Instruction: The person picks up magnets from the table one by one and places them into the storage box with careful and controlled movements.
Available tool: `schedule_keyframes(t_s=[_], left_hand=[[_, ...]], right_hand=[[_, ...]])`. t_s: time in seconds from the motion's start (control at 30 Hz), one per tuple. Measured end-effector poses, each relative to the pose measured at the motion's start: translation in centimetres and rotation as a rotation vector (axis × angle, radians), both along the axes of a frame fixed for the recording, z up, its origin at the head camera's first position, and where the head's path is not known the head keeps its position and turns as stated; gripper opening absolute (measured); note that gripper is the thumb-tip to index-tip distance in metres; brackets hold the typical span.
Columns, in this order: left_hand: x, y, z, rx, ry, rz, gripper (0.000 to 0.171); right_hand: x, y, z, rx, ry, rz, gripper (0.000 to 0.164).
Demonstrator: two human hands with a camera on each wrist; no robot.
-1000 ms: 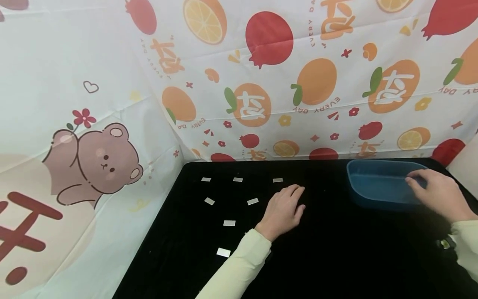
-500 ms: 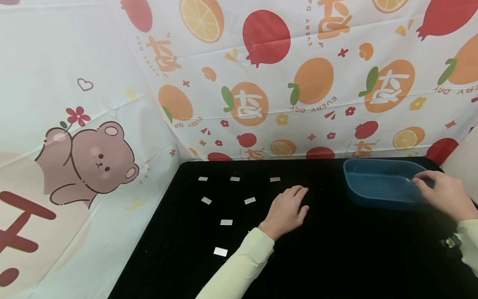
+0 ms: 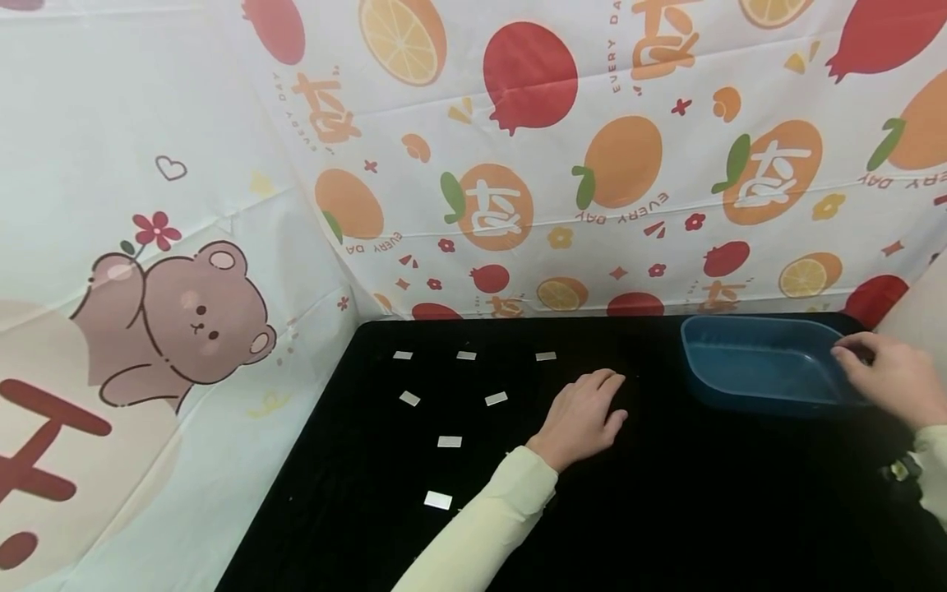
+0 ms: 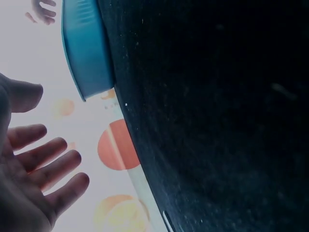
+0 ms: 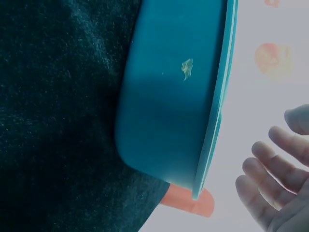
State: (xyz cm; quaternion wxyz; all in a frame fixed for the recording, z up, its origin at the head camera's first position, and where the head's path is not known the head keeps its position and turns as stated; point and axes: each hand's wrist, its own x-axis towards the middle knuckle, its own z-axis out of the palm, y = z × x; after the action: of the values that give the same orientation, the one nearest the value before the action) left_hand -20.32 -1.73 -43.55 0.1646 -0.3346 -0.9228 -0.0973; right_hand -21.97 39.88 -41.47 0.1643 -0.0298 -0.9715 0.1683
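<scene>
My left hand (image 3: 580, 421) hovers over the black table with its fingers loosely extended and nothing held. In the left wrist view, the left hand (image 4: 41, 169) shows spread, relaxed fingers apart from any object. Above the right rim of a blue plastic tub (image 3: 762, 403) is my right hand (image 3: 895, 378). The right wrist view shows the right hand (image 5: 277, 174) relaxed and apart from the outer wall of the tub (image 5: 164, 101). The visible inside of the tub shows no objects.
Several small whitish rectangular pieces lie scattered on the left of the black table (image 3: 666, 510), among them a near piece (image 3: 438, 500) and a middle piece (image 3: 449, 441). Behind the table hangs a fruit-print cloth (image 3: 414, 271); a bear-print cloth (image 3: 200, 329) covers the left side.
Both hands have drifted slightly right, the right one toward the tub's outer edge. The head view has shifted a little. Tub and whitish pieces stay in place on the table.
</scene>
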Motion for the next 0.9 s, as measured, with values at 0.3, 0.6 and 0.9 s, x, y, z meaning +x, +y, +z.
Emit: schedule_keyframes(t_s=[0.3, 0.6, 0.9], left_hand=[[-0.3, 1.6, -0.3, -0.006, -0.077, -0.026, 0.046], [-0.6, 4.0, -1.0, -0.014, -0.147, -0.028, 0.047], [-1.0, 5.6, -0.7, 0.012, -0.262, 0.001, 0.049]], right_hand=[[-0.4, 0.7, -0.4, -0.007, 0.073, 0.014, 0.020], [-0.4, 2.8, -1.7, -0.147, 0.094, -0.046, 0.022], [-0.4, 4.4, -2.9, -0.339, 0.153, -0.066, 0.026]])
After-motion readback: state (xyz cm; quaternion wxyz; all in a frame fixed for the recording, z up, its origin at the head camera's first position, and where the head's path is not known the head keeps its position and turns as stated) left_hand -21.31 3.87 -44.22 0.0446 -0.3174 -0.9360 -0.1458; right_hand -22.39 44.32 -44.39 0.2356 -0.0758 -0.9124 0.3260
